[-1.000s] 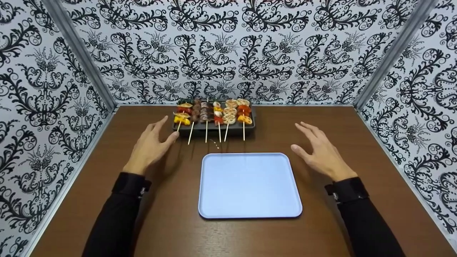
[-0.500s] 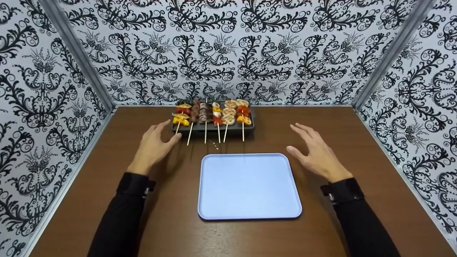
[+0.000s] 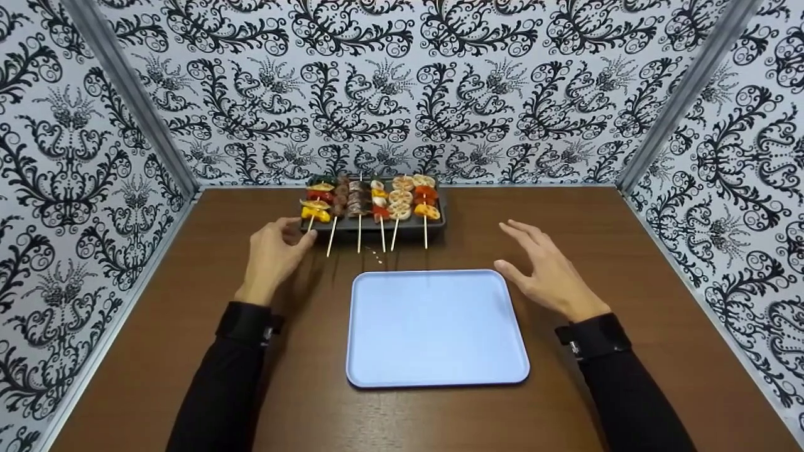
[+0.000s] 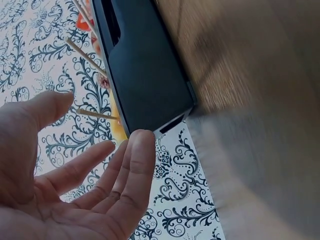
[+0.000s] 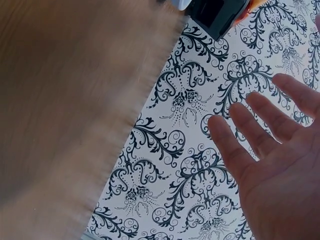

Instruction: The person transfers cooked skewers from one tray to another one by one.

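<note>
My left hand (image 3: 273,254) is at the left front corner of a dark grill pan (image 3: 442,213). Several skewers lie across the pan, their wooden sticks overhanging the front. Closest to the hand is the leftmost skewer (image 3: 316,215), with yellow and red pieces. The left wrist view has its stick (image 4: 95,114) in the gap between thumb and fingers, not gripped. One fingertip there overlaps the pan's corner; contact is unclear. My right hand (image 3: 546,270) hovers with spread fingers beyond the upper right corner of a pale blue tray (image 3: 436,329), holding nothing.
The tray lies on the brown table (image 3: 402,417), in front of the pan. Patterned wall panels (image 3: 402,94) enclose the table at the back and both sides, joined by grey corner posts. The pan stands close to the back wall.
My left hand has moved right, towards the leftmost skewer's stick and the pan's corner. My right hand has drifted left, towards the tray. The skewers lie as before.
</note>
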`<state>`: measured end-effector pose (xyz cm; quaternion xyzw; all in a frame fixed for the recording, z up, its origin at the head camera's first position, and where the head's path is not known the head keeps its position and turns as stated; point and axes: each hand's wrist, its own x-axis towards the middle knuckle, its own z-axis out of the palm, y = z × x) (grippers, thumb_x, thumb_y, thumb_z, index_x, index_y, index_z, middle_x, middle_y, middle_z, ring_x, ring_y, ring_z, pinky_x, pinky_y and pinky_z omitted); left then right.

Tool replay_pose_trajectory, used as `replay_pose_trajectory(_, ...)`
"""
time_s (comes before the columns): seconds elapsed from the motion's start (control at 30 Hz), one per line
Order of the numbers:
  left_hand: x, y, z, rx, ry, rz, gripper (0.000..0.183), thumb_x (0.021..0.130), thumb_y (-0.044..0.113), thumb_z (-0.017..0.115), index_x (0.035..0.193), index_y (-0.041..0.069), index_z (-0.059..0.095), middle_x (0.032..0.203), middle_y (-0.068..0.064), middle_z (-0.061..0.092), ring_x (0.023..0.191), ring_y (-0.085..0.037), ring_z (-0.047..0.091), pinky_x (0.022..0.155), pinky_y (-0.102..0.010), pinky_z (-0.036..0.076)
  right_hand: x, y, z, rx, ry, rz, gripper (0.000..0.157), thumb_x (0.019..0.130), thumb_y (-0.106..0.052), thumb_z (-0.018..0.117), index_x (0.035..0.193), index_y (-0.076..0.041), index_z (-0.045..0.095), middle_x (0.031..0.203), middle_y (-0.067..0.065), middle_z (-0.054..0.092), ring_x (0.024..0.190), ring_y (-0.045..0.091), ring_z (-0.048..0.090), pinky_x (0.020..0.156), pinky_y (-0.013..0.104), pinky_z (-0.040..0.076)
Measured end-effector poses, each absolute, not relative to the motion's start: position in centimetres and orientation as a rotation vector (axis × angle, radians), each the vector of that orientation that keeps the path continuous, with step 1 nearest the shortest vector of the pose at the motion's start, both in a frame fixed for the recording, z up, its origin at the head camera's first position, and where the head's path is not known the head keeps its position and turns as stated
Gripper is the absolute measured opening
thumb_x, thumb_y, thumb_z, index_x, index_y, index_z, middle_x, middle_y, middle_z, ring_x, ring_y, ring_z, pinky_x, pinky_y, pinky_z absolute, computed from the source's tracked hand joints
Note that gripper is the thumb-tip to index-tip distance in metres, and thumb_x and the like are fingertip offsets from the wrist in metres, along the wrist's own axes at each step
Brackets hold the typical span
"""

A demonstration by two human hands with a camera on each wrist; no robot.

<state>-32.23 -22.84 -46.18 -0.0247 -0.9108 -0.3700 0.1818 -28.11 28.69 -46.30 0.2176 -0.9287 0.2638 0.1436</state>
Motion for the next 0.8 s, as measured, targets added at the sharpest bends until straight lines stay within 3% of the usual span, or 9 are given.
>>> replay_pose_trajectory(0.17, -32.3, -22.5, -46.2, -0.03, -2.539, -1.072, 0.046, 0.095, 0.035, 0.078, 0.126, 0.001, 0.072, 0.101, -0.013, 0.076, 0.092, -0.03, 0.072, 0.083, -0.044, 0.061, -28.1, 28.5, -46.4, 0.649, -2.676, 0.765, 0.072, 0.1, -0.056, 0.065, 0.163, -0.034, 0.038, 0.167, -0.004, 0.034, 0.153, 0.027, 0.031, 0.119, 0.065, 0.036)
replay_pose_trajectory(0.4, -32.3, -22.3, -46.4, 0.026, -2.54, -1.095, 0.037, 0.096, 0.031, 0.076, 0.121, 0.004, 0.075, 0.095, -0.007, 0.076, 0.085, -0.024, 0.072, 0.079, -0.041, 0.061, -27.9, 28.1, -46.3, 0.667, -2.68, 0.768, 0.071, 0.1, -0.057, 0.064, 0.162, -0.039, 0.035, 0.167, -0.008, 0.032, 0.153, 0.026, 0.031, 0.12, 0.064, 0.035)
replay_pose_trajectory(0.67, -32.3, -22.0, -46.4, 0.035, -2.556, -1.098, 0.031, 0.097, 0.029, 0.075, 0.117, 0.005, 0.077, 0.092, -0.005, 0.076, 0.078, -0.02, 0.07, 0.07, -0.037, 0.06, -27.9, 27.6, -46.4, 0.691, -2.701, 0.744, 0.072, 0.1, -0.059, 0.062, 0.163, -0.034, 0.036, 0.168, -0.004, 0.032, 0.153, 0.027, 0.03, 0.122, 0.063, 0.034)
replay_pose_trajectory(0.8, -32.5, -21.9, -46.4, 0.052, -2.543, -1.09, 0.026, 0.096, 0.03, 0.075, 0.112, 0.01, 0.08, 0.088, -0.001, 0.076, 0.074, -0.018, 0.071, 0.072, -0.036, 0.059, -27.9, 27.4, -46.5, 0.699, -2.702, 0.725, 0.072, 0.101, -0.059, 0.06, 0.163, -0.032, 0.037, 0.167, -0.003, 0.034, 0.153, 0.027, 0.03, 0.121, 0.063, 0.035)
